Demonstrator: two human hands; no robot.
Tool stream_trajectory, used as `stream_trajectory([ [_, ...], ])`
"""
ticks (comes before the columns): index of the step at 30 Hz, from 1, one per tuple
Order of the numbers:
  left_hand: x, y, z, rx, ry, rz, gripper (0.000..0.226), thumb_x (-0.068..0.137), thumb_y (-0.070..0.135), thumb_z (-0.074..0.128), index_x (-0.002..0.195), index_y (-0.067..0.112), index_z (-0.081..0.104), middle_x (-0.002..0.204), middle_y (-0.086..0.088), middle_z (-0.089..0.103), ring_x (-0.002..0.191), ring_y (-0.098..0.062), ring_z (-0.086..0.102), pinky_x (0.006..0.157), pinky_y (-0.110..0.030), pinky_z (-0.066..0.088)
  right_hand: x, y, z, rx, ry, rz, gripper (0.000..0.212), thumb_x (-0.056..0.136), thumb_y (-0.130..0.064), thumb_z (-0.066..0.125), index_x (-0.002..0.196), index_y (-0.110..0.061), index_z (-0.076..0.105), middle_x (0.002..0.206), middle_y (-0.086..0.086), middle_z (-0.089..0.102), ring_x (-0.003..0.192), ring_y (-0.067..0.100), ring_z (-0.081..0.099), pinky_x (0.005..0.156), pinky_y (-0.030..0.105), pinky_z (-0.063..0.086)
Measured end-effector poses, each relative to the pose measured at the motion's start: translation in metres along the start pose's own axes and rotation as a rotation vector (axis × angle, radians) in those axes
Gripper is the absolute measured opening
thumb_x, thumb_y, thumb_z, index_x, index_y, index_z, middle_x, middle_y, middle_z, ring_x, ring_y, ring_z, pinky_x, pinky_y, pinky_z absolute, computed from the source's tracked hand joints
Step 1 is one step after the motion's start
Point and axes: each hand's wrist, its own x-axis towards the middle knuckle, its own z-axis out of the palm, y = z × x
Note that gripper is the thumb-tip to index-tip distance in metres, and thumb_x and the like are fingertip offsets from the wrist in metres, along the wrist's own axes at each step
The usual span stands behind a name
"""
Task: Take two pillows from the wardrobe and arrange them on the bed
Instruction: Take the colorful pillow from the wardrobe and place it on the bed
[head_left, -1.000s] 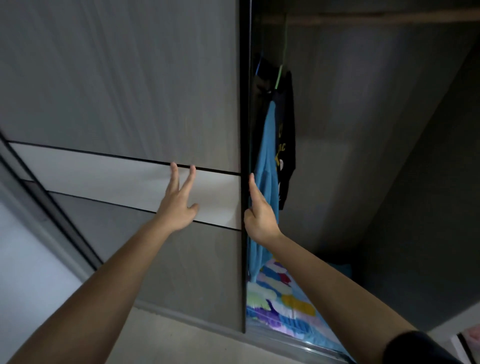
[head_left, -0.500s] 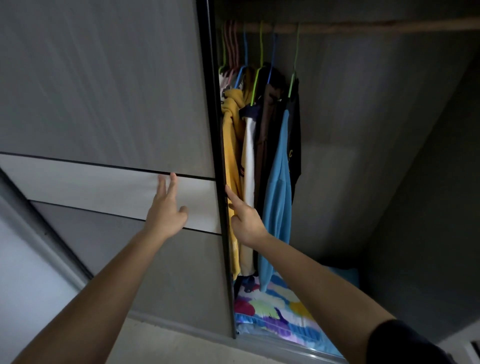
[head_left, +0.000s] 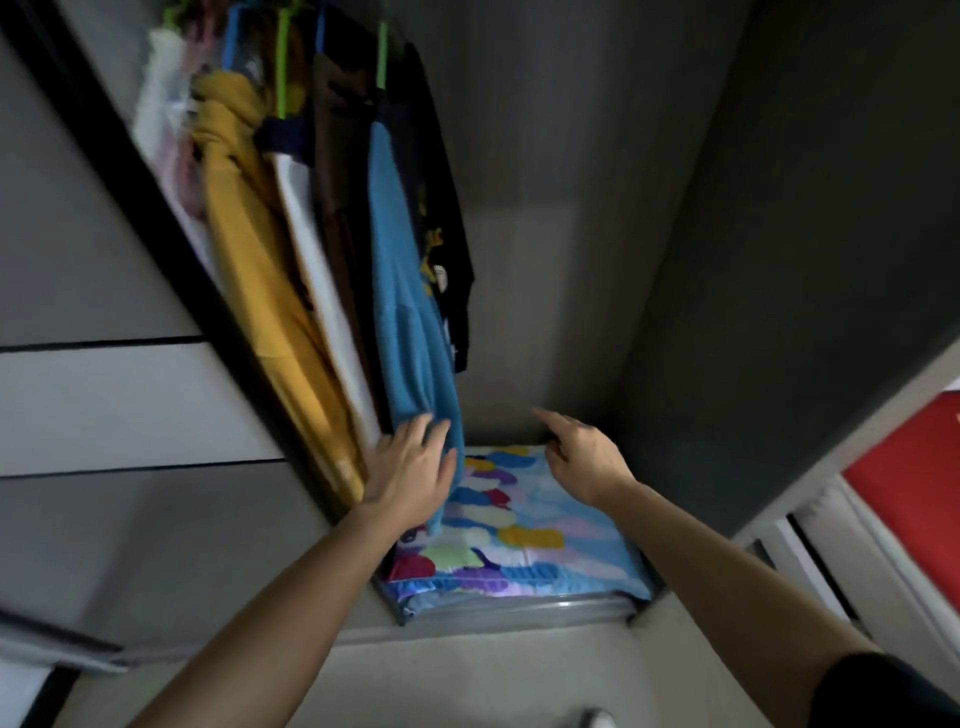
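Observation:
A pillow (head_left: 524, 540) with a bright multicoloured patch cover lies flat on the open wardrobe's floor; whether a second one lies under it I cannot tell. My left hand (head_left: 413, 470) is open, its fingers resting against the hem of a hanging blue shirt (head_left: 410, 322) just above the pillow's left side. My right hand (head_left: 582, 460) hovers over the pillow's far edge, forefinger stretched out, holding nothing.
Hanging clothes fill the wardrobe's left: a yellow garment (head_left: 260, 270), a white one, a brown one and a black shirt (head_left: 447, 249). The sliding door (head_left: 104, 405) stands pushed to the left. A red and white surface (head_left: 914, 483) shows at the right.
The sliding door has gone further left and both hands have left it. They now reach down into the wardrobe over the pillow, and the view has tilted downwards.

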Motion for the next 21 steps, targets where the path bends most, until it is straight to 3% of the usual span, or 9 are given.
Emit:
stream_trajectory([
  [2, 0.023, 0.021, 0.018, 0.000, -0.035, -0.008, 0.052, 0.098, 0.039, 0.040, 0.143, 0.012, 0.044, 0.148, -0.015, 0.041, 0.133, -0.033, 0.041, 0.101, -0.046, 0.043, 0.004, 0.041, -0.004, -0.014, -0.013, 0.019, 0.059, 0.091, -0.016, 0.050, 0.147, -0.028, 0.041, 0.147, 0.004, 0.052, 0.129, 0.026, 0.054, 0.102, 0.033, 0.046],
  [4, 0.040, 0.041, 0.037, 0.038, -0.033, -0.022, 0.052, 0.098, 0.038, 0.040, 0.143, 0.012, 0.044, 0.149, -0.017, 0.039, 0.136, -0.036, 0.037, 0.102, -0.049, 0.042, 0.010, 0.079, -0.005, -0.005, -0.033, 0.048, 0.060, 0.091, -0.016, 0.051, 0.149, -0.026, 0.039, 0.150, 0.004, 0.049, 0.131, 0.025, 0.052, 0.103, 0.032, 0.044],
  [8, 0.067, 0.073, 0.076, 0.119, -0.072, -0.113, 0.046, 0.088, 0.035, 0.044, 0.126, 0.013, 0.059, 0.122, -0.017, 0.060, 0.104, -0.036, 0.056, 0.086, -0.047, 0.041, 0.026, 0.146, 0.008, 0.008, -0.109, 0.091, 0.061, 0.092, -0.015, 0.053, 0.150, -0.025, 0.038, 0.153, 0.004, 0.046, 0.137, 0.024, 0.047, 0.109, 0.033, 0.042],
  [12, 0.080, 0.082, 0.135, 0.057, -0.131, -0.163, 0.044, 0.084, 0.032, 0.053, 0.123, 0.012, 0.059, 0.116, -0.018, 0.059, 0.098, -0.038, 0.056, 0.081, -0.047, 0.044, 0.045, 0.194, 0.042, 0.041, -0.188, 0.158, 0.059, 0.093, -0.016, 0.053, 0.149, -0.026, 0.039, 0.151, 0.006, 0.048, 0.132, 0.028, 0.051, 0.104, 0.036, 0.045],
  [18, 0.056, 0.070, 0.250, -0.002, -0.402, -0.248, 0.053, 0.087, 0.034, 0.057, 0.135, 0.012, 0.050, 0.138, -0.018, 0.048, 0.117, -0.038, 0.050, 0.090, -0.047, 0.042, 0.047, 0.239, 0.137, 0.133, -0.304, 0.340, 0.057, 0.096, -0.018, 0.052, 0.151, -0.024, 0.037, 0.151, 0.007, 0.047, 0.134, 0.028, 0.049, 0.106, 0.034, 0.041],
  [21, 0.037, 0.058, 0.326, -0.041, -0.526, -0.297, 0.061, 0.086, 0.032, 0.060, 0.141, 0.012, 0.042, 0.149, -0.020, 0.036, 0.131, -0.039, 0.040, 0.098, -0.051, 0.039, 0.035, 0.265, 0.203, 0.117, -0.368, 0.342, 0.060, 0.095, -0.017, 0.053, 0.152, -0.024, 0.034, 0.156, 0.005, 0.040, 0.140, 0.024, 0.042, 0.110, 0.038, 0.041],
])
